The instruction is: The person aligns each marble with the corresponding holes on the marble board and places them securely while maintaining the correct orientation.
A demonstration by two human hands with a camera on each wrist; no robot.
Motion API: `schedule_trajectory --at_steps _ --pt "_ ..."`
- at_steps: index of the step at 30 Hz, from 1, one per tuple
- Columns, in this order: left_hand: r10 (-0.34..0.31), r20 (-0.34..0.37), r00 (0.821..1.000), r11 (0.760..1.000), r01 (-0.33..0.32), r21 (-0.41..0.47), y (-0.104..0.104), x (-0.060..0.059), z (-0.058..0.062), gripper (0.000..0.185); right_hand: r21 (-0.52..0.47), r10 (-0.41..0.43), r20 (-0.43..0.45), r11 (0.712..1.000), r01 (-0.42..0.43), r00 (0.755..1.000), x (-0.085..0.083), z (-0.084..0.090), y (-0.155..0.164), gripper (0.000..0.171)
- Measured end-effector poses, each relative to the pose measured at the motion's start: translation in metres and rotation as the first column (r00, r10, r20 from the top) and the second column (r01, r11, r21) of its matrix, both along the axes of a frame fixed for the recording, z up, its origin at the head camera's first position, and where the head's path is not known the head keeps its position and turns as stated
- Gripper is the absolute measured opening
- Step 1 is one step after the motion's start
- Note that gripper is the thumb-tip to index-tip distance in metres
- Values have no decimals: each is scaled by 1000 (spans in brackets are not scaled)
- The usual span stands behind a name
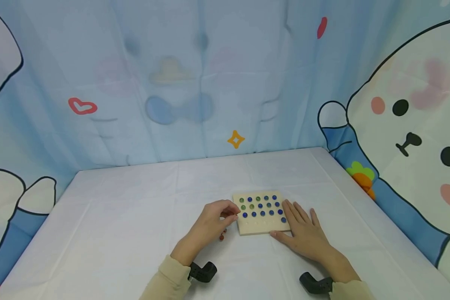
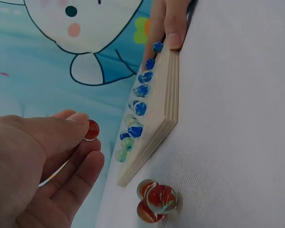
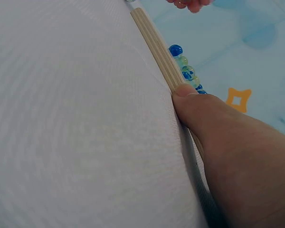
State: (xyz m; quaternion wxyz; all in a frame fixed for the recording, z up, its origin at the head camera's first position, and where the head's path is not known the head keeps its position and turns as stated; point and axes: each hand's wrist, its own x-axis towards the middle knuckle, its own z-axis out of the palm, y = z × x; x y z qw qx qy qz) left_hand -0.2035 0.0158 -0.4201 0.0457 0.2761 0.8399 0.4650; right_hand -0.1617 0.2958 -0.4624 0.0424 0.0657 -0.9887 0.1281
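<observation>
Marble placing on square pale wooden peg board (image 1: 260, 227).
Left hand (image 1: 213, 221) fingers pinch red glass marble (image 2: 91, 130) beside it; right hand (image 1: 305, 233) fingers, spread flat, steady its edge; next needs an empty hole.

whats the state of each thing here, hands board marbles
left hand: pinches a red marble between thumb and fingertips, off the table
right hand: flat, fingers straight, thumb against the board's edge
wooden board: flat on the table, front row of holes unfilled
blue and green marbles: seated in the board
loose red marbles: clustered on the table beside the board
</observation>
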Motion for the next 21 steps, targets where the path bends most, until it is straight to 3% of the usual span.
schedule_trajectory --at_steps 9,21 --pt "-11 -82 997 1000 12 5 17 0 2 11 3 2 9 1000 -2 1000 0 1 0 106" --pt "-28 -107 994 999 29 15 43 -1 3 11 8 -3 -1 1000 3 1000 -2 -2 1 106"
